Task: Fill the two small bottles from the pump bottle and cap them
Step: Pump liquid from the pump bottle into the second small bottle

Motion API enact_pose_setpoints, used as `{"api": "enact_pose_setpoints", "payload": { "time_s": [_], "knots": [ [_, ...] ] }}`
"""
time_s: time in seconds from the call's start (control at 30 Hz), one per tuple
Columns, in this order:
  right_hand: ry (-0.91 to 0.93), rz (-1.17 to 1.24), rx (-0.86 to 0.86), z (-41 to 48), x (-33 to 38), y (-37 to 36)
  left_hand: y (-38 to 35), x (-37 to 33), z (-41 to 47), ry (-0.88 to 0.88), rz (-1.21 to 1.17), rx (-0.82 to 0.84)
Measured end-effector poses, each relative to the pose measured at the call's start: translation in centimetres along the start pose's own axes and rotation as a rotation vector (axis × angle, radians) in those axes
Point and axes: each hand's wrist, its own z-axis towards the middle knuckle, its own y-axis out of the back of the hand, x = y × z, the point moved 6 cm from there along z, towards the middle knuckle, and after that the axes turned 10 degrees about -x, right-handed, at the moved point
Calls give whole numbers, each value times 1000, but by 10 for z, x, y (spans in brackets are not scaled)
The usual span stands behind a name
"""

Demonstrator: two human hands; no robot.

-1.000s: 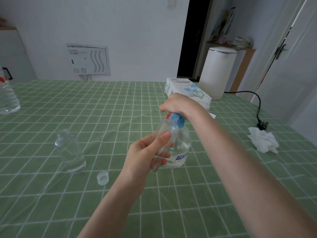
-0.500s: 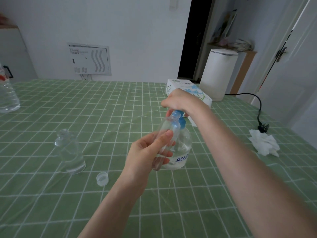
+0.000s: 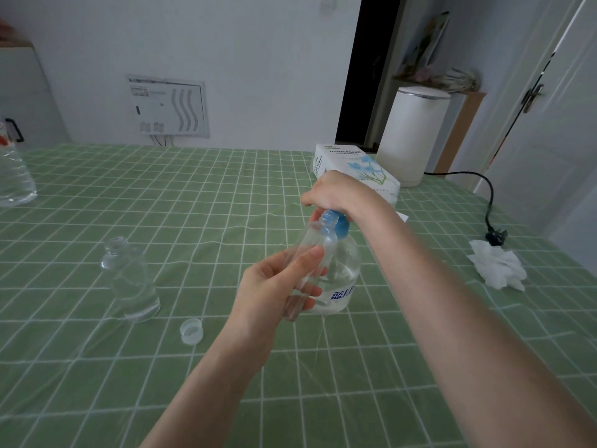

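Left grip (image 3: 274, 286) is closed around a clear small bottle (image 3: 315, 236), thumb across its front and fingers curled behind, holding it off the table (image 3: 323, 399) at a tilt. Its uncapped mouth points up and sits just beside the blue pump head (image 3: 340, 226). Nearer than this, a small translucent cap (image 3: 191, 331) lies open side up on the green checked cloth, just left of the left forearm.

Directly behind the held bottle the pump bottle (image 3: 342, 276) stands on the table, clear, with liquid inside and blue lettering low on its side. Right grip (image 3: 336, 194) is curled down over the top of the pump head, covering the nozzle, so the spout itself cannot be seen.

Well to the left, the second small bottle (image 3: 129, 279) stands upright and uncapped, apart from the cap. To the right lies a crumpled white tissue (image 3: 497, 266), with a black plug (image 3: 496, 237) at its far edge.

Farther back a tissue box (image 3: 352, 164) sits behind the right grip, and a large clear bottle (image 3: 14, 176) stands at the far left edge. Beyond the table are a white bin (image 3: 413, 134) and a wall panel (image 3: 168, 106).
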Motion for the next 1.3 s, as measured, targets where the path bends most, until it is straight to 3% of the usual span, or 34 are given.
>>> {"api": "enact_pose_setpoints", "payload": {
  "time_s": [0.97, 1.3],
  "knots": [
    [43, -21, -75, 0, 5, 12, -3, -2, 1, -15, -27, 10],
    [30, -32, -24, 0, 6, 9, -3, -2, 0, -13, -38, 28]
  ]
}}
